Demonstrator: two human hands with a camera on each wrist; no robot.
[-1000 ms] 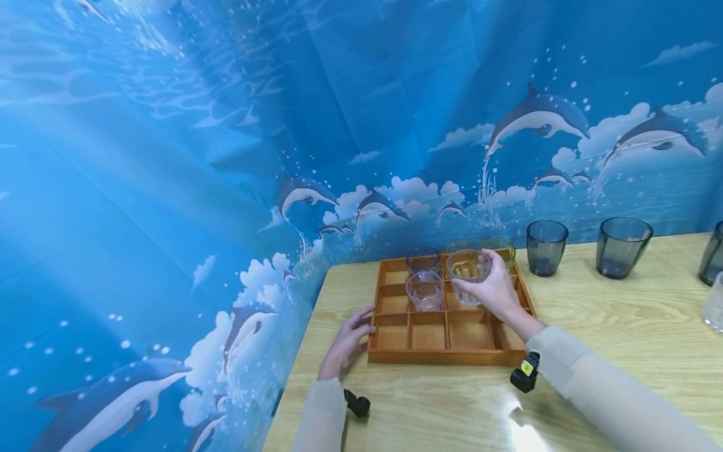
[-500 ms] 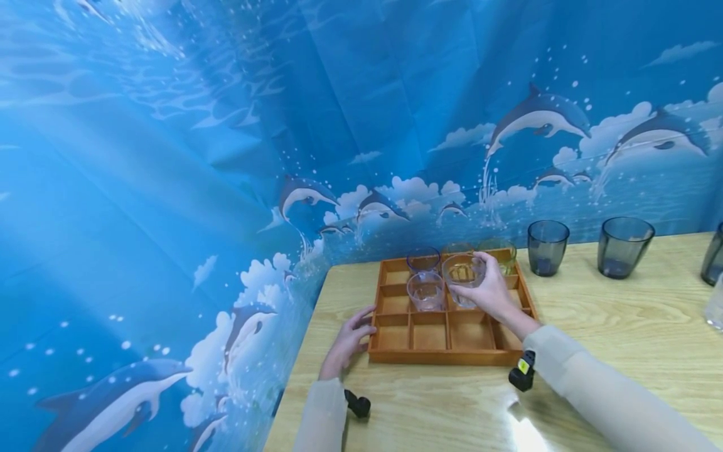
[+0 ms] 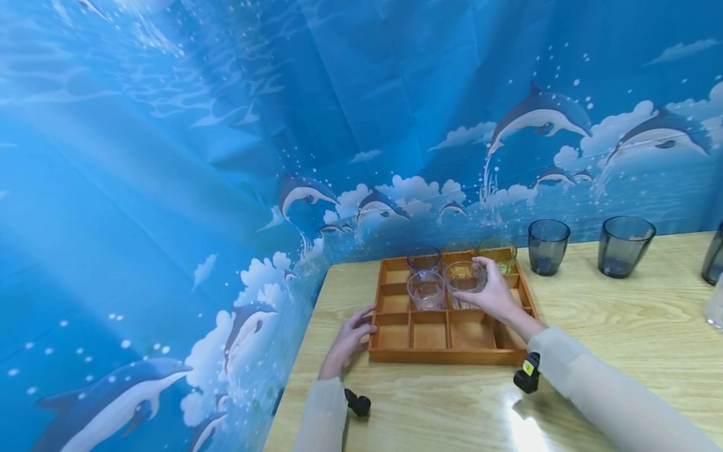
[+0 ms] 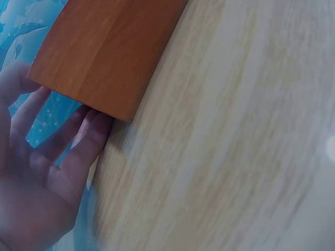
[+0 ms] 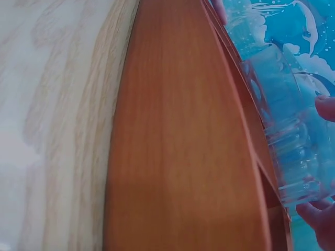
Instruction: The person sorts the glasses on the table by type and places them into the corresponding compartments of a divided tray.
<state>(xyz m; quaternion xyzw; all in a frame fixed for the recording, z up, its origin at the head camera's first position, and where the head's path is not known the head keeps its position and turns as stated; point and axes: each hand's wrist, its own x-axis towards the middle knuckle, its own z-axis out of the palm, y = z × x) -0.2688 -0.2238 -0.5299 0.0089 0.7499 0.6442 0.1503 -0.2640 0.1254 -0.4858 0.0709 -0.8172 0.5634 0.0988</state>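
Observation:
A wooden tray (image 3: 446,356) divided into compartments lies on the table. My right hand (image 3: 499,298) grips a clear glass (image 3: 464,284) between thumb and fingers, at a middle-row compartment; whether its base touches the bottom is hidden. Just left of it another clear glass (image 3: 426,294) stands in the same row. Behind these, in the back row, are a blue-rimmed glass (image 3: 423,257), an amber glass (image 3: 459,250) partly hidden, and a yellow-green glass (image 3: 501,250). With fingers extended, my left hand (image 3: 346,342) touches the tray's left side; the left wrist view shows its fingertips at the tray's corner (image 4: 99,68).
Right of the tray stand two dark grey glasses, one nearer (image 3: 548,248) and one farther (image 3: 625,248). Another dark glass (image 3: 714,257) and a clear one (image 3: 716,307) are cut off at the right edge. A dolphin-printed blue backdrop (image 3: 367,125) rises behind the table (image 3: 429,408).
My right hand first shifts slightly left, then lowers the clear glass farther into the tray beside the other clear one. The left hand stays put at the tray's side.

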